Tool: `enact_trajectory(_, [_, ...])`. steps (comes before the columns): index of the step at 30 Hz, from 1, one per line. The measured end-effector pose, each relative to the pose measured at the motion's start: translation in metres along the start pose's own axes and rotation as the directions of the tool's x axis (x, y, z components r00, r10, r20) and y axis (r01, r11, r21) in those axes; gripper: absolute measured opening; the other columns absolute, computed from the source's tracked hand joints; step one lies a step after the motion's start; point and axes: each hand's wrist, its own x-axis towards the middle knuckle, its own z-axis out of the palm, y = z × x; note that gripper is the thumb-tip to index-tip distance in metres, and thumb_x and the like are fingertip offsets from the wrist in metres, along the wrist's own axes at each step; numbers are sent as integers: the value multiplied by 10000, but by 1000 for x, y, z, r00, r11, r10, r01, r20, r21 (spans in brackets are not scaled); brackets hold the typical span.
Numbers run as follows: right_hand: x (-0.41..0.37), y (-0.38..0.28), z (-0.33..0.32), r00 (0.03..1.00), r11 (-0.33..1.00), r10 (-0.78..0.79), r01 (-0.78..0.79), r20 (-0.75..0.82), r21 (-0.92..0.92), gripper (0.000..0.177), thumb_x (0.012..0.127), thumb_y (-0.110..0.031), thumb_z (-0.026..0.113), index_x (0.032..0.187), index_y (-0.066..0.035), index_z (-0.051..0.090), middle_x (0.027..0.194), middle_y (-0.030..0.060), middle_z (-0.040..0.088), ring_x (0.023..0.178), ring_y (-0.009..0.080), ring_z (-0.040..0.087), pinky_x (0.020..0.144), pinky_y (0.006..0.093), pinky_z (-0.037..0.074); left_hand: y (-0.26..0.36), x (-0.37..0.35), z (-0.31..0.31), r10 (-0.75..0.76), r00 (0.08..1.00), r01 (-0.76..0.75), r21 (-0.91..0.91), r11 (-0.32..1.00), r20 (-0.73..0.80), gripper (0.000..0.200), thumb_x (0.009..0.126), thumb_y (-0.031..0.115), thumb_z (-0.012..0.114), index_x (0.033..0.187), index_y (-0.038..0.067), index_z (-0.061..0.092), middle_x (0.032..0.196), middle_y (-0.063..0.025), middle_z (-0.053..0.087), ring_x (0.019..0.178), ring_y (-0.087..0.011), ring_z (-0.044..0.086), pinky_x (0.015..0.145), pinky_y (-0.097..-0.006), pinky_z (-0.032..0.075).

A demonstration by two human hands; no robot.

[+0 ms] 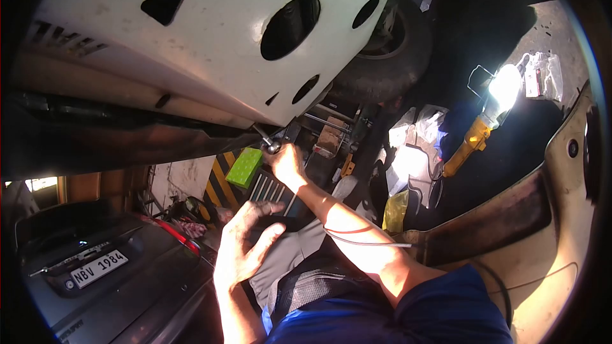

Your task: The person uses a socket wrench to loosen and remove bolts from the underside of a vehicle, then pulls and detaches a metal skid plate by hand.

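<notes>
R hand (288, 164) is up under the lower edge of the white panel (210, 44), fingers curled in on the metal tool (273, 147). Tool's round end sits right at the thumb/finger side of that hand, touching; its shaft runs up and away from the fingers to the panel's edge. Fingertips mostly hidden, so exact grip n/c.

L hand (245, 242) is open w/ nothing in it, thumb spread from the fingers, over the lap in gray pants (287, 251), well apart from the tool. Its fingertips overlap the slatted thing (268, 192) in view; can't tell if touching.

Green box (244, 167) is nr the tool, on the L side, beside yellow/black stripes (223, 178). Thin cable (366, 243) crosses the R forearm. Tire (389, 57) is behind the panel. Lit lamp w/ yellow handle (468, 146) is off to the R, nr clear plastic bags (544, 76). Dark car (121, 280), plate "NBV 1984", is at lower L.
</notes>
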Motion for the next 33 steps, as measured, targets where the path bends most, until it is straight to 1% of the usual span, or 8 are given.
enact_trajectory(5, [1, -8, -4, 977, 968, 194, -175, 95, -179, 227, 922, -226, 720, 933, 1, 733, 650, 134, 666, 669, 248, 704, 704, 435, 558, 8, 24, 16, 82, 974, -105, -102, 989, -211, 593, 973, 123, 706, 1502, 5, 465, 1465, -173, 523, 1314, -266, 570, 1111, -402, 458])
enact_trajectory(7, [0, 7, 7, 740, 371, 187, -662, 646, 651, 222, 943, -230, 700, 961, -14, 745, 858, 93, 723, 753, 222, 683, 723, 372, 564, 15, 43, 25, 248, 913, -206, 158, 966, -324, 620, 972, 106, 699, 1519, -19, 435, 1485, -188, 516, 1351, -280, 549, 1117, -411, 450])
enact_trajectory(10, [13, 38, 16, 843, 677, 217, -493, 492, 547, 235, 967, -231, 652, 963, -21, 757, 891, 131, 734, 769, 236, 704, 702, 374, 570, 23, 67, 40, 403, 783, -213, 404, 890, -474, 682, 946, 121, 703, 1523, -66, 391, 1498, -297, 483, 1386, -473, 482, 1141, -482, 427])
enact_trajectory(12, [26, 52, 26, 989, 997, 43, -33, 139, -70, 245, 981, -226, 616, 956, -35, 769, 907, 152, 741, 780, 250, 718, 681, 371, 570, 34, 79, 51, 369, 733, -129, 416, 900, -571, 728, 958, 144, 678, 1549, -81, 317, 1503, -359, 419, 1380, -516, 446, 1148, -522, 404])
enact_trajectory(13, [20, 55, 16, 972, 674, -236, 168, 6, -720, 261, 980, -236, 611, 935, -33, 770, 903, 159, 739, 770, 251, 715, 670, 368, 565, 40, 89, 53, 446, 691, -207, 435, 876, -569, 792, 958, 181, 677, 1572, -79, 248, 1581, -384, 258, 1462, -537, 314, 1180, -570, 347])
enact_trajectory(27, [-60, -95, -12, 631, 875, -425, 469, -650, -117, 446, 1009, -333, 580, 1246, 39, 646, 1162, 164, 693, 1038, 267, 666, 936, 356, 506, 33, 121, 82, 343, 681, -178, 308, 934, -647, 1050, 930, 148, 723, 1632, -10, -41, 1682, -323, -42, 1573, -467, 5, 1272, -537, 104])
enact_trajectory(31, [-47, -17, -8, 862, 880, -49, 276, -505, 386, 555, 1044, -418, 566, 1347, 46, 593, 1215, 150, 651, 1078, 232, 618, 1020, 347, 480, 30, 118, 85, 312, 685, -153, 289, 945, -658, 1019, 930, 101, 701, 1637, -2, -26, 1685, -317, -43, 1573, -464, 34, 1269, -531, 148])
enact_trajectory(33, [-34, 23, -23, 851, 925, -335, 379, -405, 32, 496, 1061, -374, 545, 1317, 49, 582, 1165, 181, 642, 1063, 233, 611, 968, 367, 490, 27, 117, 76, 310, 709, -237, 200, 951, -634, 998, 933, 75, 681, 1640, 5, -19, 1688, -308, -38, 1574, -457, 52, 1266, -527, 178])
